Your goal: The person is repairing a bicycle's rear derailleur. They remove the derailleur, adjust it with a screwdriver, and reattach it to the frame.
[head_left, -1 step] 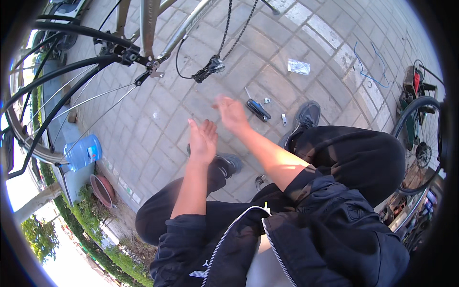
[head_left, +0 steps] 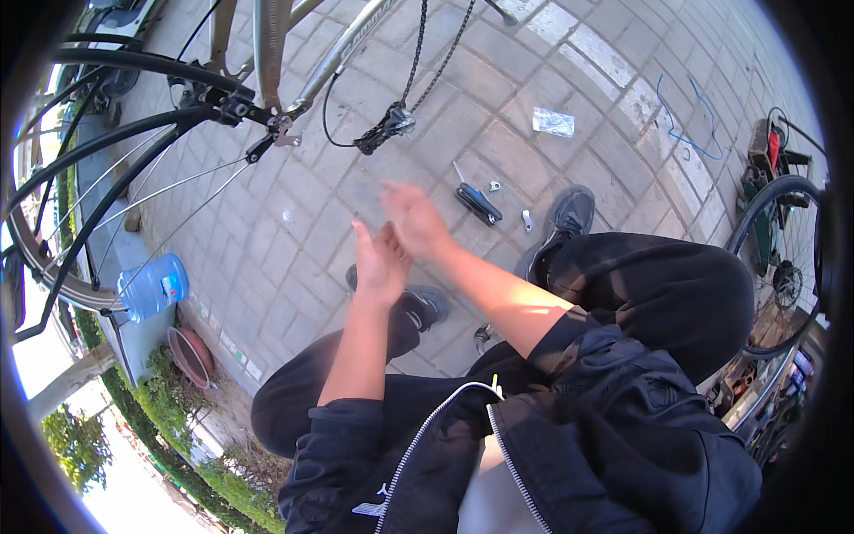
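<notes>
Palm up, my left hand [head_left: 382, 270] is open and empty, its thumb standing apart from the stretched fingers. My right hand [head_left: 416, 222] reaches over beside it; motion blurs it, but the fingers look stretched out with nothing in them. The two hands overlap in view; whether they touch I cannot tell. Beyond them hangs a rear derailleur [head_left: 384, 130] with its chain [head_left: 439, 46], below a bicycle frame [head_left: 271, 53]. On the paving right of my hands lie a folding multi-tool [head_left: 479, 203] with one bit out and two small metal parts, one a silvery piece [head_left: 527, 221].
A clear plastic bag [head_left: 553, 122] and a blue cable [head_left: 685, 141] lie on the paving. At left are a spoked wheel [head_left: 44, 258], a blue water jug [head_left: 153, 287] and a reddish basin [head_left: 190, 357]. Another wheel [head_left: 743, 240] stands at right, near a green toolbox [head_left: 758, 200].
My right hand has moved left, closer to and partly over my left hand's fingers. My left hand has barely shifted. The things on the ground stay put.
</notes>
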Tool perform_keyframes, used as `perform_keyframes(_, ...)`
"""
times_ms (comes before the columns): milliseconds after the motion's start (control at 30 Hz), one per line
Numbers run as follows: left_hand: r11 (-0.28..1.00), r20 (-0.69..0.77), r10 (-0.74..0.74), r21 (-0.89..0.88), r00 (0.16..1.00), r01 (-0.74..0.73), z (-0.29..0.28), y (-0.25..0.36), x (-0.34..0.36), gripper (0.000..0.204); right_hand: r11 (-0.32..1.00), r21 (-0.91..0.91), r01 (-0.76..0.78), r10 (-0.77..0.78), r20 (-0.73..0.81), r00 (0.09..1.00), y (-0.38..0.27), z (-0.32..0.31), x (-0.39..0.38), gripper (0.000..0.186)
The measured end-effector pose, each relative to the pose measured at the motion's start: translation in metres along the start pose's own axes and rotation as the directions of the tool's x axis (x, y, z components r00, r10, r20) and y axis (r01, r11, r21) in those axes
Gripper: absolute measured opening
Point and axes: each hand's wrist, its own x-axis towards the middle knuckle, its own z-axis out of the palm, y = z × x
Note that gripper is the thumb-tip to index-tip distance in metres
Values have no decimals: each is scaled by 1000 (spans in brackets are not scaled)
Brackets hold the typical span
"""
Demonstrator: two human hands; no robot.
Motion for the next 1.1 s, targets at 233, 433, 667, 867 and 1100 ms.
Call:
perform_keyframes(233, 886, 20, 307, 359, 951, -294, 24, 81, -38, 39, 726, -685, -67, -69, -169, 983, 102, -52, -15, 54)
perform_keyframes(433, 790, -117, 419, 536, 900, -298, 14, 153, -110, 29, 354, -917, -184, 235, -104, 967, 102, -76, 25, 51)
perform_keyframes(667, 770, -84, 407, 567, 909, -292, -3, 194, -87, 36, 401, -914, -62, 290, 62, 955, 142, -90, 33, 40)
perform_keyframes(867, 667, 11, 364, 694, 931, -269, -11, 204, -26, 48, 635, 189, -749, 667, 354, 655, 46, -79, 38, 41)
perform_keyframes(1100, 696, 343, 327, 543, 881, -470, 12, 209, 25, 63, 445, 566, -694, 319, 624, 713, -144, -36, 45, 44)
